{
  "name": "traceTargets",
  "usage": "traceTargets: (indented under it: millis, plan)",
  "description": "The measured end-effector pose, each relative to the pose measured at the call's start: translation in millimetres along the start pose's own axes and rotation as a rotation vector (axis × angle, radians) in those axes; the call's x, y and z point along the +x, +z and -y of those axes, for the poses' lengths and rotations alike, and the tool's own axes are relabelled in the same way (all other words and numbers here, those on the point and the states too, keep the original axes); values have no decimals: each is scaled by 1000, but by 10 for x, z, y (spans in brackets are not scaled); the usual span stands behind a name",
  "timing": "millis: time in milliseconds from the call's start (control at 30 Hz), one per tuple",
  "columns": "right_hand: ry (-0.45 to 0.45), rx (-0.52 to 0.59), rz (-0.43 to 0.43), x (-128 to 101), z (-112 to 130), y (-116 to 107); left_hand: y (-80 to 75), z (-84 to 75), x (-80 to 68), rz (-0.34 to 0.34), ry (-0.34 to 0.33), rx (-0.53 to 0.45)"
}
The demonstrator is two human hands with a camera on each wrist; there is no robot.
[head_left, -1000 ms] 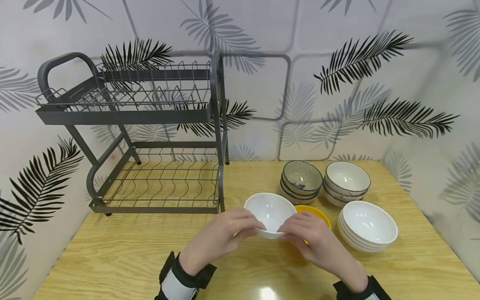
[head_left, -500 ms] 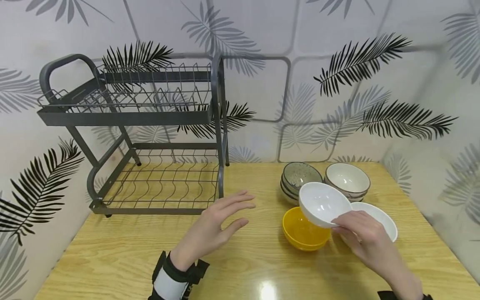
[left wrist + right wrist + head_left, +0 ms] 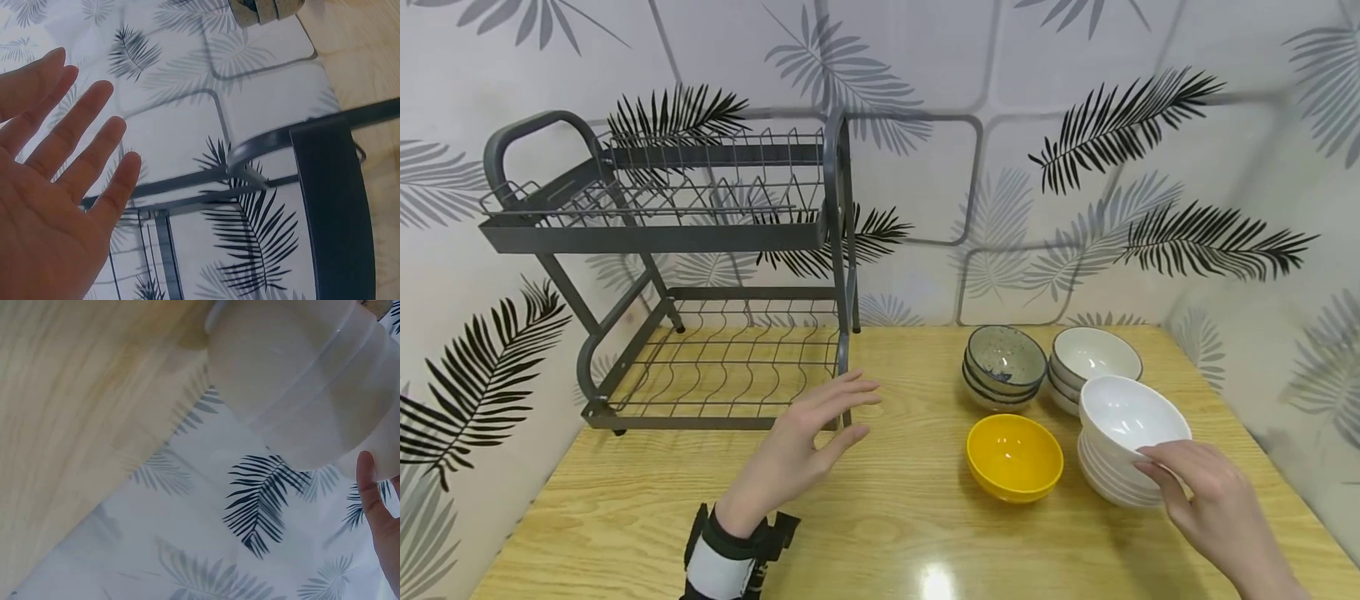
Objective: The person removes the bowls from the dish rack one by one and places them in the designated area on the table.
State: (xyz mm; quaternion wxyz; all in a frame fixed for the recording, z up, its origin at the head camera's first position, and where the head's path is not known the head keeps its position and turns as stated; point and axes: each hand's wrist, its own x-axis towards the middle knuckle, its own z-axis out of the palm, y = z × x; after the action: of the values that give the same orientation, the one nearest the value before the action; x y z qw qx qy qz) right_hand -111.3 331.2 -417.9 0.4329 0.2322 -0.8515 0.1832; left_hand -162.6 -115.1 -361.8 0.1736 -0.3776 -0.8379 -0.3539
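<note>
The white bowl (image 3: 1131, 414) now sits on top of the white stack (image 3: 1116, 479) at the lower right of the head view. Half a second ago it hung tilted above the yellow bowl (image 3: 1014, 456), and a second ago both hands held it at the centre of the frame. It seems to be nested on the stack (it sits slightly tilted, so perhaps not fully settled).

The right hand (image 3: 1213, 504) has followed it there, fingers (image 3: 1165, 454) curled loosely at the bowl's near rim; the right wrist view shows only one fingertip (image 3: 367, 481) against the outer wall, so I judge a light hold rather than a firm grip.

The left hand (image 3: 805, 450) has drawn back toward the left and hovers flat above the bench (image 3: 880, 533), fingers spread and holding nothing, just in front of the lower shelf of the grey dish rack (image 3: 700, 275). The left wrist view confirms the open palm.

The yellow bowl is uncovered and stands alone, with two patterned stacks (image 3: 1004, 367) behind it.
</note>
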Motion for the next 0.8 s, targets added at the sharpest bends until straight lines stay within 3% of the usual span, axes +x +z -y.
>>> traceTargets:
  millis: [233, 433, 633, 800]
  plan:
    - [3, -5, 21, -115, -65, -16, -114, 68, -48, -53, 7, 2]
    - [40, 52, 101, -187, -92, -47, -164, 130, -149, -27, -45, 33]
    - [160, 70, 206, -228, -154, -140, -210, 274, -383, -17, -169, 109]
    - [267, 42, 296, -254, -282, -193, -313, 419, -603, -41, -302, 264]
